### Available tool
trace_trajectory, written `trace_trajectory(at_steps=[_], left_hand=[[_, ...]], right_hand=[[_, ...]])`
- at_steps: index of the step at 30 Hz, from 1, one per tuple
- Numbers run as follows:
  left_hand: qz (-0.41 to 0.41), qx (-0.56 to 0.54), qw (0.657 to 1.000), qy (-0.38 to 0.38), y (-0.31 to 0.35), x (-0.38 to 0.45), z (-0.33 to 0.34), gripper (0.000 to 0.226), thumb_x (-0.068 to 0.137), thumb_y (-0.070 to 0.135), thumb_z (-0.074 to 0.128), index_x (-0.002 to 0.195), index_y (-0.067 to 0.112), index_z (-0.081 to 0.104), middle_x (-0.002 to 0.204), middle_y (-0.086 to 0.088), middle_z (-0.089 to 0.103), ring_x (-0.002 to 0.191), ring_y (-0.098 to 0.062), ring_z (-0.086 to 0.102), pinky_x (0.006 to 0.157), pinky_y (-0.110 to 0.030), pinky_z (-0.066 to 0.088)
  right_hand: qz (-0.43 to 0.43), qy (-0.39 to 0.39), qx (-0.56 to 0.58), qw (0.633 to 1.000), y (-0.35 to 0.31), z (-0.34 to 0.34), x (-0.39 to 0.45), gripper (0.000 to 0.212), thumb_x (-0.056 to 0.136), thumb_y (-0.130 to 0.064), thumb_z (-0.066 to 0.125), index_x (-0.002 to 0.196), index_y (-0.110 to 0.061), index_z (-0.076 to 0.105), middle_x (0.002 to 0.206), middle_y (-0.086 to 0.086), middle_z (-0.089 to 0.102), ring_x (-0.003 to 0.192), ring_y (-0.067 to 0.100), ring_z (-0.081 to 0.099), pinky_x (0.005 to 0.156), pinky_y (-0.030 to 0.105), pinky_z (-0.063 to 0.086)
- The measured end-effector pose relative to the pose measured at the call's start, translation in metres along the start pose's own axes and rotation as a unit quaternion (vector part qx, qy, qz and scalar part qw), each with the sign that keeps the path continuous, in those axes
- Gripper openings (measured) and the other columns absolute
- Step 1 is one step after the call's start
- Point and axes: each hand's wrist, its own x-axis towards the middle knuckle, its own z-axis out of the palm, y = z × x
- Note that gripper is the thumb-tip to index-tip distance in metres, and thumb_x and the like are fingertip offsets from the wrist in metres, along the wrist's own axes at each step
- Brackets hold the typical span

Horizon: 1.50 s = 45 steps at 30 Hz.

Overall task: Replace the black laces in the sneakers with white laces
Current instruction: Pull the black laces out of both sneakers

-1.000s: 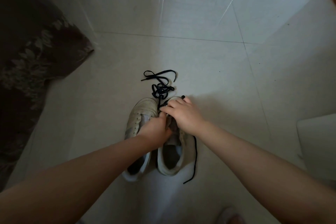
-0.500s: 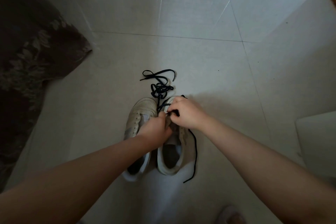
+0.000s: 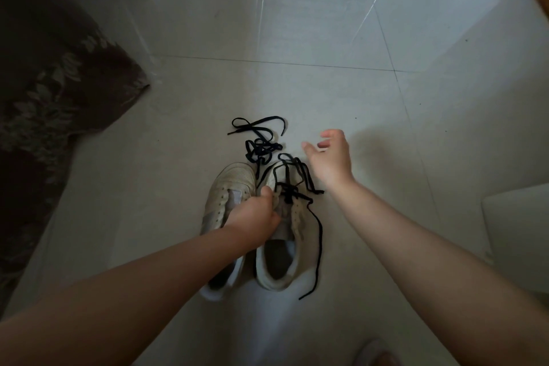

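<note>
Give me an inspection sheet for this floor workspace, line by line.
Surface: pale tiled floor.
Job's things: two white sneakers side by side; left sneaker unlaced, right sneaker partly threaded with a black lace; loose black lace beyond the toes. White laces: nothing seen.
Clutter: nothing seen.
Hands: left hand grips the right sneaker; right hand open, holding nothing.
Cables: nothing seen.
Surroundings: dark patterned fabric left.

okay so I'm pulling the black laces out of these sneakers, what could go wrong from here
The black lace of the right sneaker lies in loose loops over its toe, so a hard pull might knot it at the eyelets. The removed lace sits piled on the floor right beside those loops, and the two could tangle. Only the left hand holds the sneaker; the right hand hovers open.
</note>
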Motion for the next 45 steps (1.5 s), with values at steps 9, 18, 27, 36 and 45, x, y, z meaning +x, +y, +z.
trace_trajectory(at_steps=[9, 18, 27, 36, 45], left_hand=[[0.015, -0.007, 1.0, 0.009, 0.0, -0.001, -0.001, 0.036, 0.093, 0.024, 0.045, 0.122, 0.005, 0.036, 0.102, -0.018, 0.063, 0.09, -0.035, 0.062, 0.069, -0.036, 0.045], [0.006, 0.005, 1.0, 0.002, 0.001, -0.003, -0.002, 0.022, 0.094, 0.017, 0.042, 0.112, 0.005, 0.036, 0.097, -0.018, 0.061, 0.085, -0.035, 0.06, 0.061, -0.033, 0.039], [0.021, -0.018, 1.0, 0.007, 0.0, -0.002, -0.003, 0.037, 0.091, 0.023, 0.047, 0.122, 0.005, 0.035, 0.103, -0.018, 0.062, 0.091, -0.035, 0.062, 0.065, -0.032, 0.039], [0.018, -0.017, 1.0, 0.0, -0.002, -0.003, -0.003, 0.025, 0.091, 0.019, 0.045, 0.111, 0.007, 0.037, 0.095, -0.017, 0.063, 0.084, -0.035, 0.061, 0.065, -0.037, 0.045], [0.028, -0.022, 0.999, -0.003, -0.003, -0.001, -0.002, 0.017, 0.092, 0.021, 0.045, 0.1, 0.013, 0.033, 0.083, -0.01, 0.057, 0.076, -0.03, 0.059, 0.063, -0.036, 0.045]], right_hand=[[-0.412, -0.256, -0.374, 0.79, 0.02, 0.021, -0.015, 0.025, 0.085, -0.001, 0.052, 0.104, -0.005, 0.068, 0.102, 0.012, 0.06, 0.097, 0.032, 0.056, 0.072, 0.034, 0.039], [-0.235, 0.049, -0.178, 0.954, -0.008, -0.018, 0.018, 0.015, 0.092, -0.007, 0.048, 0.099, -0.008, 0.061, 0.108, 0.011, 0.054, 0.09, 0.029, 0.057, 0.074, 0.036, 0.045], [-0.435, -0.24, -0.385, 0.777, 0.005, 0.009, -0.019, 0.041, 0.085, -0.007, 0.051, 0.121, -0.025, 0.061, 0.125, -0.008, 0.056, 0.126, 0.016, 0.039, 0.106, 0.032, 0.015], [-0.411, -0.189, -0.37, 0.811, 0.006, 0.011, -0.011, 0.025, 0.088, -0.003, 0.052, 0.102, -0.016, 0.069, 0.105, 0.003, 0.064, 0.106, 0.025, 0.054, 0.091, 0.036, 0.033], [-0.319, -0.09, -0.317, 0.889, 0.008, -0.008, 0.001, 0.036, 0.084, -0.007, 0.052, 0.117, -0.017, 0.063, 0.119, 0.002, 0.06, 0.111, 0.026, 0.049, 0.091, 0.032, 0.037]])
